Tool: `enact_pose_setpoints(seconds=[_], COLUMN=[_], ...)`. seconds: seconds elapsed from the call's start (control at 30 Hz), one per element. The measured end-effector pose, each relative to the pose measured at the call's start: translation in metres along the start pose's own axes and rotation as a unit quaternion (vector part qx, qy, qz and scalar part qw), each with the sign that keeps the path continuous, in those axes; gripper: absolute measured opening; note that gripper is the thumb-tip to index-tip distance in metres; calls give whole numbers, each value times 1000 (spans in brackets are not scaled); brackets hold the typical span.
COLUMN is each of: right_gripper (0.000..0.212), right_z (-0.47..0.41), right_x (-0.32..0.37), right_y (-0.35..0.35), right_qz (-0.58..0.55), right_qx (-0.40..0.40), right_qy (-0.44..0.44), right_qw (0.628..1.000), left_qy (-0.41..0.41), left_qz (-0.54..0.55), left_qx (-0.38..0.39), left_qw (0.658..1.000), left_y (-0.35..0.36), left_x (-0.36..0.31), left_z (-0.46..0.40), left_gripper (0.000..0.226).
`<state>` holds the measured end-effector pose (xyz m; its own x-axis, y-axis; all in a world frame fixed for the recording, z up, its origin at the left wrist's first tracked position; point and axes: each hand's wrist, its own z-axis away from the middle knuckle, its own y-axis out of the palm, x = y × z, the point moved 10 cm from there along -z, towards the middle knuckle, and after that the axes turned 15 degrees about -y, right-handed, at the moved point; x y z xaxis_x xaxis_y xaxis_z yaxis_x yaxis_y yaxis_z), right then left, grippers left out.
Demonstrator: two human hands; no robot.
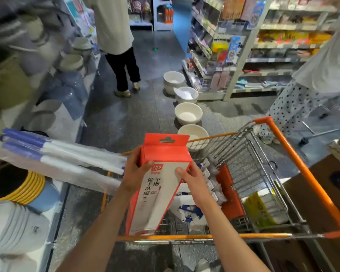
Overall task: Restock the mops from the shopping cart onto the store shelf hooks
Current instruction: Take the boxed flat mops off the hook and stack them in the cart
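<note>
Box, one, red and white, marked "FIFO", gripped at both sides by left hand and right hand, four white basins lined on floor.

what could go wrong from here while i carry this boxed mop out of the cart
Swinging the long red and white cardboard mop box, gripped by left hand and right hand, could clip the plastic-wrapped blue and white mop handles beside it. The white round basins on the floor are a trip hazard.

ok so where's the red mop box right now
In the head view, the red mop box is at centre, held upright above the cart's near left corner, left hand on its left edge, right hand on its right.
</note>
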<state>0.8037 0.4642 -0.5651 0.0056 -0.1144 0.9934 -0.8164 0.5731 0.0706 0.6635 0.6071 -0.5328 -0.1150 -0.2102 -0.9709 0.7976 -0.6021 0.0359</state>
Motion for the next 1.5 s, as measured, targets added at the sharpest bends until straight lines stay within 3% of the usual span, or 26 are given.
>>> enact_pose_setpoints(seconds=[0.2,0.47,0.63,0.8,0.9,0.97,1.1,1.23,1.33,1.5], right_gripper=[47,39,41,64,44,34,41,57,66,55], right_z=[-25,-40,-47,-37,-29,-20,2,36,67,126], right_x=[63,142,205,279,313,335,370,404,421,429], right_y=[31,60,78,95,104,110,123,141,162,211], right_qz=[3,-22,-56,-107,-130,-141,-141,-155,-195,-255], right_qx=[32,65,79,74,92,108,126,165,200,283], right_qy=[-68,-140,-195,-256,-276,-295,-325,-349,-348,-299], right_qw=[997,988,976,958,948,939,927,909,895,875], left_qy=[60,158,231,283,302,302,310,292,283,283], left_qz=[16,42,42,47,52,64,69,67,86,77], left_qx=[-48,-82,-108,-133,-155,-169,-227,-251,-317,-430], left_qw=[997,983,966,949,939,936,921,921,901,854], left_y=[-24,-45,-50,-49,-49,-52,-65,-68,-82,-108], left_x=[-60,-152,-220,-282,-309,-318,-324,-304,-290,-280], left_z=[12,44,84,132,161,180,226,272,318,413], left_gripper=[55,46,62,63,54,54,53,78,96,81])
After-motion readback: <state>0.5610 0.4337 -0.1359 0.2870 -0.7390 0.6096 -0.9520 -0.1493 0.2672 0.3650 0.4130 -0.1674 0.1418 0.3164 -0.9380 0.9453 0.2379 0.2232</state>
